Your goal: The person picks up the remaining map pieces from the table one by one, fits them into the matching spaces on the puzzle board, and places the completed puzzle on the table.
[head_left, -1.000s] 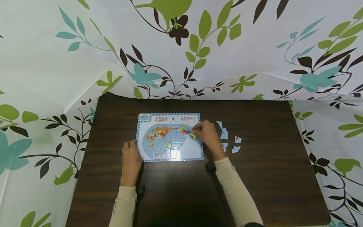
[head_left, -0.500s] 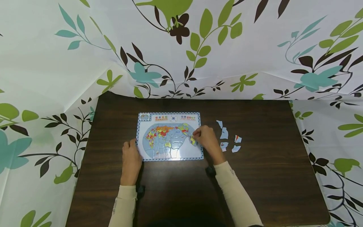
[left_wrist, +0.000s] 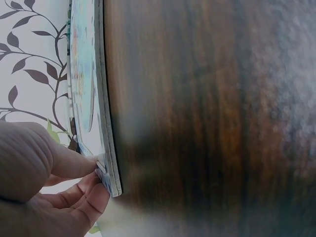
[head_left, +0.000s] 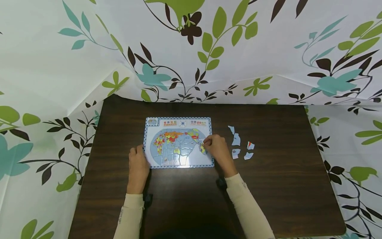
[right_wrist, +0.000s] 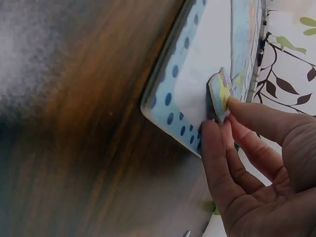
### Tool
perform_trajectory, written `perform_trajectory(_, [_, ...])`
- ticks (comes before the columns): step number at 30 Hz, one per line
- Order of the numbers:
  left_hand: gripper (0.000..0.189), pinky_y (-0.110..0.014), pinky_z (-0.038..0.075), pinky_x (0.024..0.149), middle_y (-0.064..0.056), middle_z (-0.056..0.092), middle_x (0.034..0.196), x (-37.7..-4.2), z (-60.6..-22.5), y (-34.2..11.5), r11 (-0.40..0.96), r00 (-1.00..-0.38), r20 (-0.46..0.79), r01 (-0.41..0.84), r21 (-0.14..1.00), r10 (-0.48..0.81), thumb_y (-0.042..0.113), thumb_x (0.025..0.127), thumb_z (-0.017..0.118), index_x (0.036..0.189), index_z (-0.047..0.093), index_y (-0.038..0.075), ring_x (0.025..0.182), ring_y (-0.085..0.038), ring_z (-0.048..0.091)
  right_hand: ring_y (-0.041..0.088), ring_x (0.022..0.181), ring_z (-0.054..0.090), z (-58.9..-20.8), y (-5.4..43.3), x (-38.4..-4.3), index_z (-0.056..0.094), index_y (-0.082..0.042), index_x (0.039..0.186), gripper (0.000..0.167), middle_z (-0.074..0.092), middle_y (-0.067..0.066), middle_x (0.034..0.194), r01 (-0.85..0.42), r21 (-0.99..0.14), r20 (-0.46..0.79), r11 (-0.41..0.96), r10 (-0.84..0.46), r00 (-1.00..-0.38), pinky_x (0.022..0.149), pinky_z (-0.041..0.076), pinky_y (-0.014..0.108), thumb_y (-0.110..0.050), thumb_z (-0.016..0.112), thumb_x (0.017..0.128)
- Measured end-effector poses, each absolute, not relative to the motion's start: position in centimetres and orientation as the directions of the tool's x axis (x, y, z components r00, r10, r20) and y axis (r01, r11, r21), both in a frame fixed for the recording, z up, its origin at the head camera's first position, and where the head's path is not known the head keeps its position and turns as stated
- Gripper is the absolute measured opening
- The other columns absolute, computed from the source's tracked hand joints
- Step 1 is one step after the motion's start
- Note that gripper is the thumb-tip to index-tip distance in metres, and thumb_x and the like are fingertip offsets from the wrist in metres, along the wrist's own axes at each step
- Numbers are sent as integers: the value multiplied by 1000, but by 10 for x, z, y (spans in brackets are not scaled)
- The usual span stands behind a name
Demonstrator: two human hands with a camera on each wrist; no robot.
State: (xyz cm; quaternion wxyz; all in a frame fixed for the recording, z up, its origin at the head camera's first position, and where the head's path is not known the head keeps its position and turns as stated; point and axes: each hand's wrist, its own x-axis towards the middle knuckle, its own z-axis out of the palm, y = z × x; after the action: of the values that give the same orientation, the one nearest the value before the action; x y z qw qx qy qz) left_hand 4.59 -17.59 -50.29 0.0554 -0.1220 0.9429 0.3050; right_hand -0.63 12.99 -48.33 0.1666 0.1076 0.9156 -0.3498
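Observation:
A world-map jigsaw board [head_left: 198, 161] with a blue dotted border lies flat on the table. Much of its oval is filled, with a white gap at the lower right. At the board's left edge, my left hand [head_left: 138, 169] pinches the near corner between thumb and fingers, as the left wrist view shows. My right hand [head_left: 220, 149] is over the board's right side, pinching a puzzle piece [right_wrist: 219, 94] between thumb and fingertips. This piece is pale blue with yellow and stands tilted over the oval's right end. Whether its lower edge touches the board, I cannot tell.
Several loose puzzle pieces [head_left: 236, 139] lie on the dark wooden table [head_left: 283, 186], just right of my right hand. A white sheet [head_left: 179, 93] with a leaf print hangs behind the table and along its sides.
My right hand has shifted slightly toward me along the oval's right end, still pinching the puzzle piece. The left hand stays at the board's corner. The head view has tilted a little.

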Motion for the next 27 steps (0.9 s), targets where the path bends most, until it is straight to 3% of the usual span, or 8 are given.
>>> perform_trajectory(8, [42, -61, 50, 99, -34, 48, 129, 45, -501, -175, 780, -960, -201, -276, 561, -194, -11, 103, 56, 144, 48, -15, 117, -47, 48, 21, 82, 64, -491, 121, -1, 79, -7, 112, 27, 74, 9, 99, 251, -579, -302, 776, 82, -950, 74, 52, 35, -26, 85, 94])
perform_trajectory(15, [44, -61, 51, 97, -35, 49, 128, 45, -502, -173, 786, -961, -195, -273, 555, -197, -12, 101, 58, 144, 49, -15, 116, -47, 49, 22, 82, 65, -493, 117, 1, 79, -6, 109, 21, 74, 10, 98, 226, -587, -249, 777, 92, -964, 75, 54, 37, -19, 86, 93])
perform_trajectory(27, [45, -62, 51, 96, -36, 50, 130, 45, -504, -173, 790, -958, -184, -286, 543, -220, -14, 100, 57, 144, 49, -14, 118, -50, 51, 21, 80, 63, -490, 116, 3, 78, -7, 104, 14, 71, 8, 93, 270, -575, -262, 773, 138, -955, 74, 52, 35, -19, 80, 98])
